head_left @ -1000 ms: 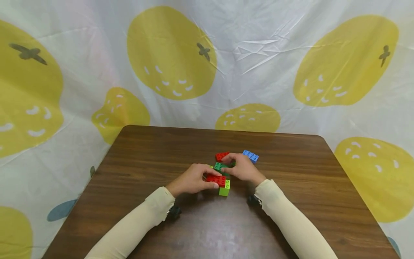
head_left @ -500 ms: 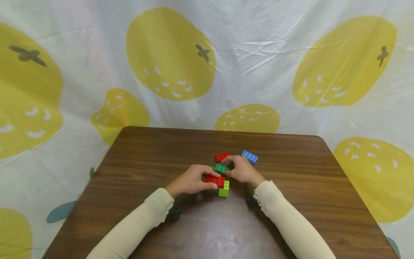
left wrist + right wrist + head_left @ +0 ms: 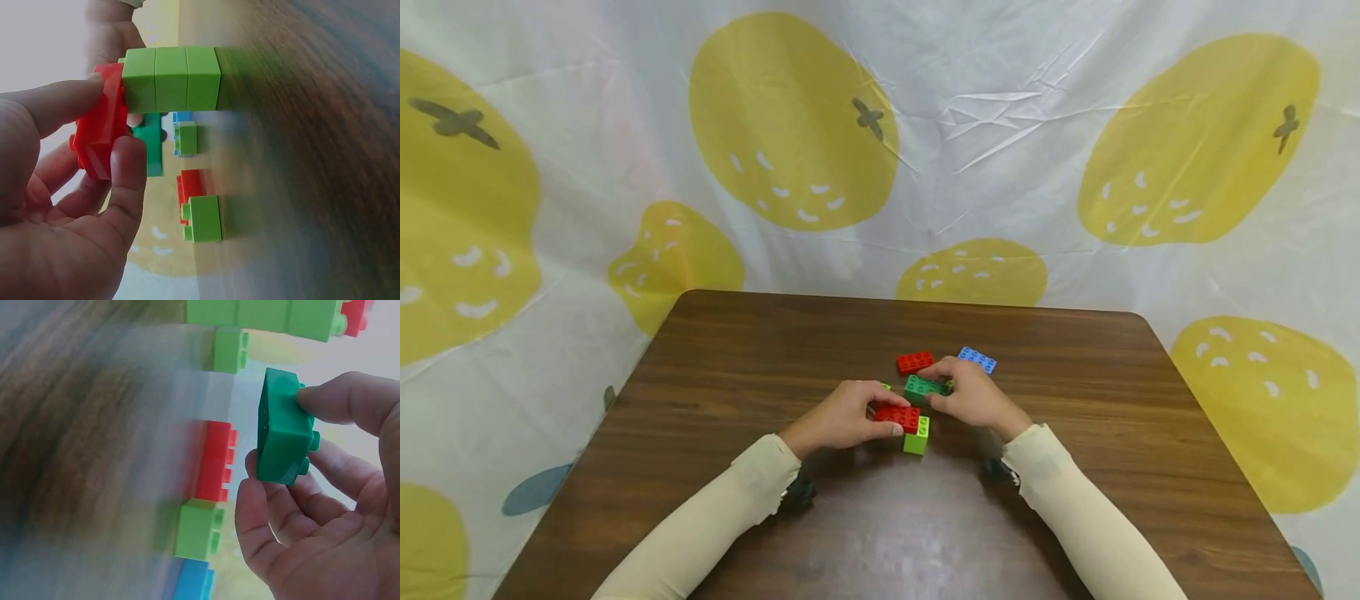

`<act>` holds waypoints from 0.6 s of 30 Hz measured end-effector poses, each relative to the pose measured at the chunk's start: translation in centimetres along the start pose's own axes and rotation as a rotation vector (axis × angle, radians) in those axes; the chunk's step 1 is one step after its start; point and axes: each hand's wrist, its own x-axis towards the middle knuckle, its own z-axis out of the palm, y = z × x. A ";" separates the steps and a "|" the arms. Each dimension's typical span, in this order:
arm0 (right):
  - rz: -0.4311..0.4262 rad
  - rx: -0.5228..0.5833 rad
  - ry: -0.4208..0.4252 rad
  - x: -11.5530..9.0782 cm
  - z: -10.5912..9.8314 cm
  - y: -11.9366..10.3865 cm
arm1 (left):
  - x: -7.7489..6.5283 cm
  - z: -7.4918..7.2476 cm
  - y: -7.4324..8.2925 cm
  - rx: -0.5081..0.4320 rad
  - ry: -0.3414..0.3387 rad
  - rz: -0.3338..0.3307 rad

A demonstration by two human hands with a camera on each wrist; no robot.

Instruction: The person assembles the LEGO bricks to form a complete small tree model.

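My left hand (image 3: pixel 842 417) pinches a red toy building brick (image 3: pixel 895 418) between thumb and fingers. That brick sits on top of a stack of three lime green bricks (image 3: pixel 172 80) and overhangs it to the left. The stack's base stands at the table surface. My right hand (image 3: pixel 976 395) holds a dark green brick (image 3: pixel 285 425) by its ends, thumb on the near side and fingers on the far side. In the left wrist view the dark green brick (image 3: pixel 149 144) is raised off the table, just beyond the red one.
Behind the hands lie a loose red brick (image 3: pixel 914 362) and a blue brick (image 3: pixel 977 359) on the brown wooden table (image 3: pixel 760 333). One small lime brick (image 3: pixel 206 219) stands to the left; another (image 3: pixel 197 529) is by the blue one, partly hidden by the right hand.
My right hand has shifted a little to the right with the dark green brick in its fingers. My left hand keeps its grip on the red brick, practically still.
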 end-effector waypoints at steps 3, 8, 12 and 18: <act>-0.042 0.015 0.008 -0.5 -0.5 -0.2 | 0.0 0.0 0.0 -0.015 0.002 -0.009; -0.069 0.057 0.019 -1.5 -1.0 -0.4 | 0.0 0.1 -0.1 -0.039 0.009 -0.015; -0.101 0.088 0.034 -2.3 -1.3 -0.7 | -0.1 0.2 -0.1 -0.051 0.022 -0.021; -0.126 0.128 0.030 -3.7 -1.4 -1.0 | -0.1 0.3 -0.1 -0.051 0.024 -0.044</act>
